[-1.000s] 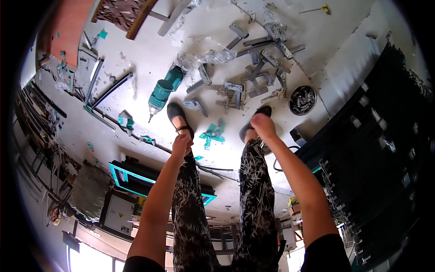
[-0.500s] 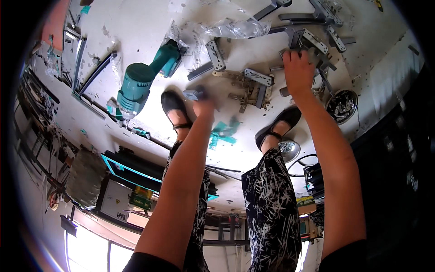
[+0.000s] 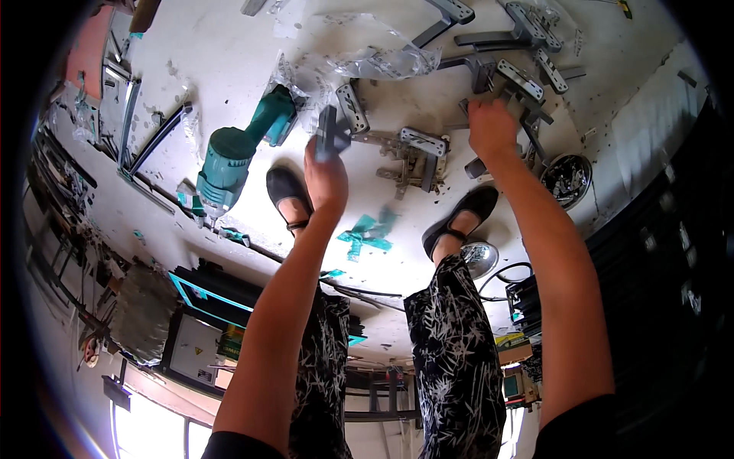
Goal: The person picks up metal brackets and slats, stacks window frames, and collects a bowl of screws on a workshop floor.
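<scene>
My left hand [image 3: 327, 174] is raised above the floor beside my left shoe, closed around a grey lever handle [image 3: 326, 131], slightly blurred. At the right, my right hand [image 3: 493, 128] reaches down into a loose pile of similar grey handles. Its fingers are bent and close together; their tips and whatever they grip are hidden from me. Just beyond them lies a handle with a light, holed mounting plate [image 3: 521, 79]. Between my hands, brass-coloured metal fittings [image 3: 409, 164] lie heaped with another plated handle [image 3: 423, 142].
A green power tool [image 3: 229, 153] lies at the left. Clear plastic bags [image 3: 382, 63] spread across the far floor. A bowl of small metal parts [image 3: 566, 180] stands at the right, and a shiny round dish [image 3: 479, 259] by my right shoe [image 3: 462, 218]. Green scraps [image 3: 363, 236] lie between my feet.
My left hand has moved away from me and up with the grey lever handle, which now points upward in view. My right hand stays at the pile. The whole view has shifted slightly.
</scene>
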Demonstrator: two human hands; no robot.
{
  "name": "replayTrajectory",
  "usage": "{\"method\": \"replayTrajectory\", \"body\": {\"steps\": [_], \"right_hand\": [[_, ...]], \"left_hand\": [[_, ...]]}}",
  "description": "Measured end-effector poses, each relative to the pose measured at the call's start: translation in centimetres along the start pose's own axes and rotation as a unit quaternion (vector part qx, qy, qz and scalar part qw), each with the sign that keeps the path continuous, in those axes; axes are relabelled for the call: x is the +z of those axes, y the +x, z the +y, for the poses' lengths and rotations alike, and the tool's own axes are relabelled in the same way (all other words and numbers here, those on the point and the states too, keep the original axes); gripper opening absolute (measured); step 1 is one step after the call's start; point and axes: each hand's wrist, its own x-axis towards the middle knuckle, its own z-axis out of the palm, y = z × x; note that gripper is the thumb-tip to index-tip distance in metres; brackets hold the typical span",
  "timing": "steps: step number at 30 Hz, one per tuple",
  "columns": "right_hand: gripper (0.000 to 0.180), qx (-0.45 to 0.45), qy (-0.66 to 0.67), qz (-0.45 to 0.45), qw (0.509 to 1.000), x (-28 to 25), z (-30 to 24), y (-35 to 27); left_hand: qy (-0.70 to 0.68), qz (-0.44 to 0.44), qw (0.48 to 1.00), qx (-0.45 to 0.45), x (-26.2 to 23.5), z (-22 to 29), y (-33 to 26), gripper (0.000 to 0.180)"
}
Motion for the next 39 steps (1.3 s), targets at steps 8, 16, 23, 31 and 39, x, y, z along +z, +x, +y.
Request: {"method": "replayTrajectory", "body": {"steps": [8,16,23,31,39], "right_hand": [[0.008,-0.014,0.035,0.104,0.994,0.0,0.9,-2.9],[0.012,0.084,-0.014,0.069,0.994,1.1,0.8,-2.3],[0.011,0.156,0.038,0.042,0.986,1.2,0.1,-2.1],[0.019,0.023,0.064,0.058,0.996,-0.2,3.0,-3.8],[0.024,0.012,0.249,0.160,0.955,-3.1,2.7,-6.0]], "left_hand": [[0.217,0.013,0.969,0.115,2.0,0.8,3.6,0.036],[0.080,-0.206,0.972,-0.080,-0.4,7.0,3.4,0.019],[0.003,-0.148,0.989,0.007,4.1,8.4,-5.5,0.021],[-0.003,-0.112,0.986,-0.120,9.5,11.5,-6.0,0.038],[0.010,-0.065,0.990,-0.127,11.4,11.8,-7.5,0.043]]}}
